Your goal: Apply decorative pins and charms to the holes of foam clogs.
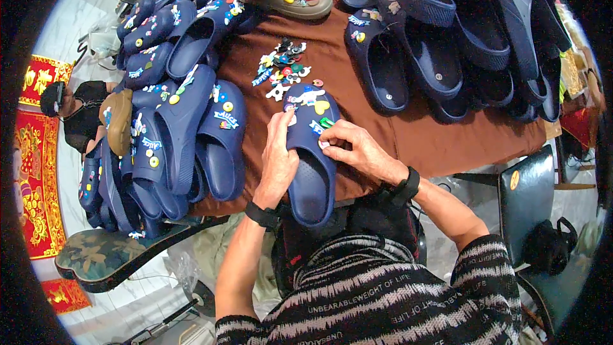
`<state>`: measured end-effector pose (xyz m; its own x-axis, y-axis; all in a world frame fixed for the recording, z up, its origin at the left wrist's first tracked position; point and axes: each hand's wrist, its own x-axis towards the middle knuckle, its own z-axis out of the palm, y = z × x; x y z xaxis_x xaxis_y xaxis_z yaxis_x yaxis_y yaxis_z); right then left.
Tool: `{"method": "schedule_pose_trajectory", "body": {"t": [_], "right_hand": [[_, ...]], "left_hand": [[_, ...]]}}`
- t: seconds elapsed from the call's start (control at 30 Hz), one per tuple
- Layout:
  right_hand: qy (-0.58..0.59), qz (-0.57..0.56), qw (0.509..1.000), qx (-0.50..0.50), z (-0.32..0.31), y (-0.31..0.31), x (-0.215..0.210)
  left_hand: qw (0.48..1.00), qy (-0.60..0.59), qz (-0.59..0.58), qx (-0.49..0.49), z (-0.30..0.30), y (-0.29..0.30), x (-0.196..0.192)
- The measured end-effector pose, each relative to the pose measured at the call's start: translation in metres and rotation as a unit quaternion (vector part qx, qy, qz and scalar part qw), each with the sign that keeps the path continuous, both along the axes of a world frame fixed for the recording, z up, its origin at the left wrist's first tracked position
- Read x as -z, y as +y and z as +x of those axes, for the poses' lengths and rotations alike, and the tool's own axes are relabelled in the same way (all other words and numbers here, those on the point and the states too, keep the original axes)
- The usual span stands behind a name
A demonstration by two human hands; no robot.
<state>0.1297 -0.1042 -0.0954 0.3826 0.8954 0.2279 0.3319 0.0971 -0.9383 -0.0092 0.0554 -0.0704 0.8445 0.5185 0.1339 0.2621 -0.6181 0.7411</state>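
**Two hands on a blue clog at the table edge**

A navy clog [311, 153] lies on the brown tablecloth [447, 140], heel toward the person, colourful charms on its toe. The left hand [278, 160] grips its left side, fingers curled along the edge. The right hand [357, 147] pinches a small charm [324, 144] against the upper, fingertips close together. Beyond sits a heap of loose charms [284, 67]. Stacks of decorated clogs [172, 108] lie left; plain dark clogs [447, 45] pile up right.
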Motion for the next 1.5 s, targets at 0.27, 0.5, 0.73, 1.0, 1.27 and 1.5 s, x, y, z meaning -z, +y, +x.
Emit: {"method": "schedule_pose_trajectory", "body": {"t": [0.27,0.5,0.73,1.0,1.27,1.5], "right_hand": [[0.021,-0.022,0.998,0.052,-0.009,-0.005,-0.007],[-0.058,0.010,0.993,0.102,-0.013,-0.004,0.000],[-0.006,-0.034,0.988,0.149,-0.011,-0.033,-0.012],[-0.151,-0.240,0.958,0.034,-0.065,-0.052,-0.010],[-0.137,-0.286,0.942,0.113,-0.070,-0.053,0.004],[-0.193,-0.239,0.944,0.121,-0.066,-0.055,0.005]], "left_hand": [[0.999,0.015,0.033,-0.003,-0.004,0.003,0.004],[0.999,0.041,0.000,-0.024,-0.009,0.007,0.007],[0.991,0.107,-0.051,-0.055,-0.034,-0.012,0.013],[0.990,0.094,-0.023,-0.100,-0.072,-0.039,0.033],[0.992,0.062,-0.062,-0.088,-0.062,-0.060,0.031],[0.992,0.009,-0.093,-0.087,-0.074,-0.074,0.036]]}}
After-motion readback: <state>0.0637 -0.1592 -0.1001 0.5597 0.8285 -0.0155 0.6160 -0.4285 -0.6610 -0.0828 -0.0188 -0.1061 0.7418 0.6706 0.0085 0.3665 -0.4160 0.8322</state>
